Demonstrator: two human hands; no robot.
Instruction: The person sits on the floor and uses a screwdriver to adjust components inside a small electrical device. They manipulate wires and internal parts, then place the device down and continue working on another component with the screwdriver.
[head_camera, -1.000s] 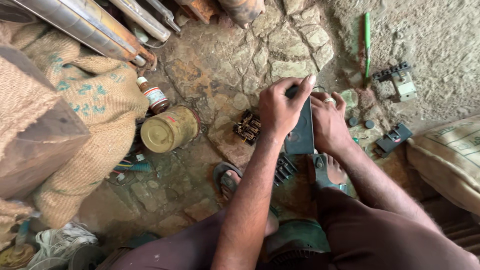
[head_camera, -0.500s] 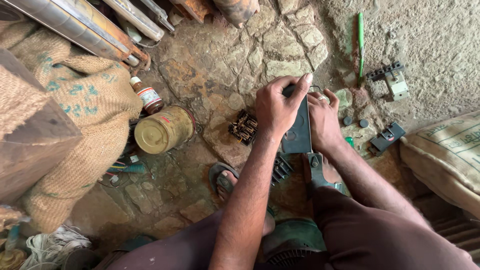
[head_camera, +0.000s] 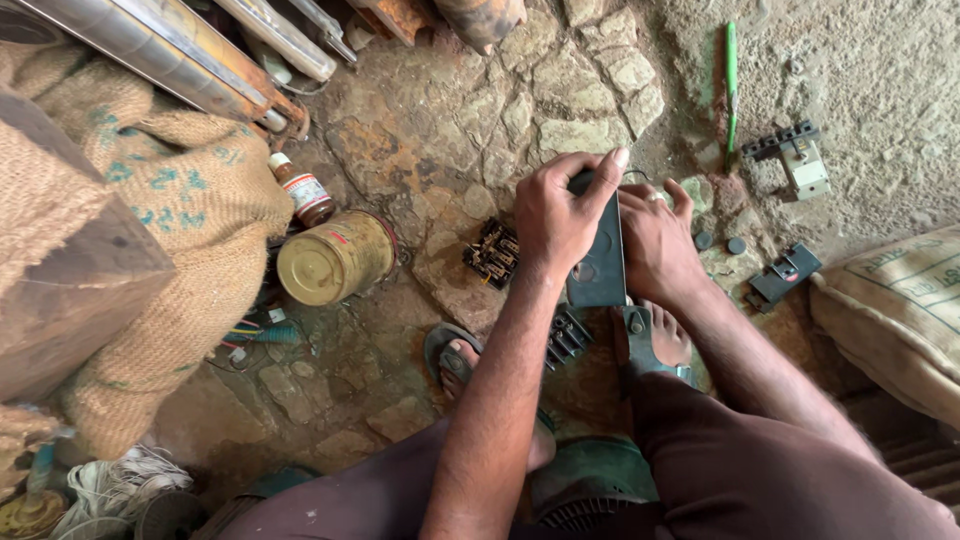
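The person sits low over a rough stone floor (head_camera: 480, 120) and holds a dark flat rectangular part (head_camera: 598, 262) upright between the feet, near the middle of the view. The left hand (head_camera: 556, 218) wraps over the part's far top edge, fingers curled across it and thumb down the left face, so it is clamped on the part. The right hand (head_camera: 652, 245) lies against the part's right side with the fingers bent around it; whether it truly grips or only braces I cannot tell. Both sandalled feet rest just near of the part, and a small black ribbed block (head_camera: 566, 338) lies on the floor between them.

Left of the hands sits a small dark terminal-like piece (head_camera: 494, 253), then a yellow tin can (head_camera: 335, 258) on its side and a small brown bottle (head_camera: 303, 192). Burlap sacking (head_camera: 170, 210) fills the left. On the far right lie a green screwdriver (head_camera: 731, 80), a grey switch-like unit (head_camera: 800, 160) and a black bracket (head_camera: 785, 275).

As a judgement, the step in hand looks like prying or pressing the part. The next move would call for a firm left hold while the right works the edge, with care not to slip onto the foot
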